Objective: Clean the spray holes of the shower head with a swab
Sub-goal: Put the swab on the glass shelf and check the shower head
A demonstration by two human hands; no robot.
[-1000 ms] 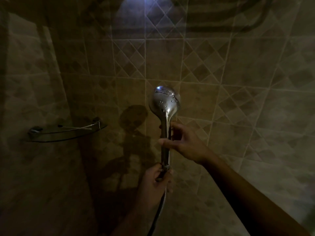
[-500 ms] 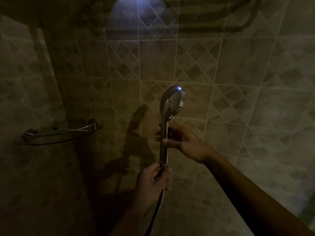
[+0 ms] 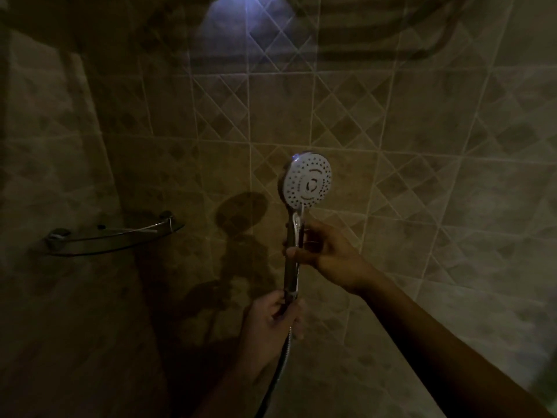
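Dim shower stall, beige tile wall (image 3: 422, 140) with diamond-pattern bands, bluish light patch (image 3: 247, 25) at the top. Glass corner shelf (image 3: 111, 236) on the left, well apart from both hands. Shadow (image 3: 241, 206) of the head falls on the tiles just left of it.

Shower head (image 3: 307, 180) is held up mid-frame in front of the wall. Long axis is near vertical: round spray face on top, handle (image 3: 291, 273) straight down, hose (image 3: 275, 375) trailing toward the bottom edge. White spray face points toward the camera, slightly to the right. Holes show as dark dots in rings.

Left hand (image 3: 271, 324) grips the bottom of the handle at the hose joint, fingers curled round it. Right hand (image 3: 328, 254) grips the handle higher up from the right side, thumb (image 3: 293, 254) across the front. Right hand is the nearer one to the spray face, which sits directly above it along the handle. Left hand is lowest.

Swab: cannot confirm. A thin pale streak (image 3: 297, 224) runs along the neck just above the right hand. It may be a swab or handle trim; too dark to tell.

Judgement: positioning step, no hole wiped yet by the look of it. Next move needs one hand freed. Left hand at the base can likely steady the head alone while the right reaches up to the face. Risk: smooth handle twisting in a single grip, so the face rolls out of view.
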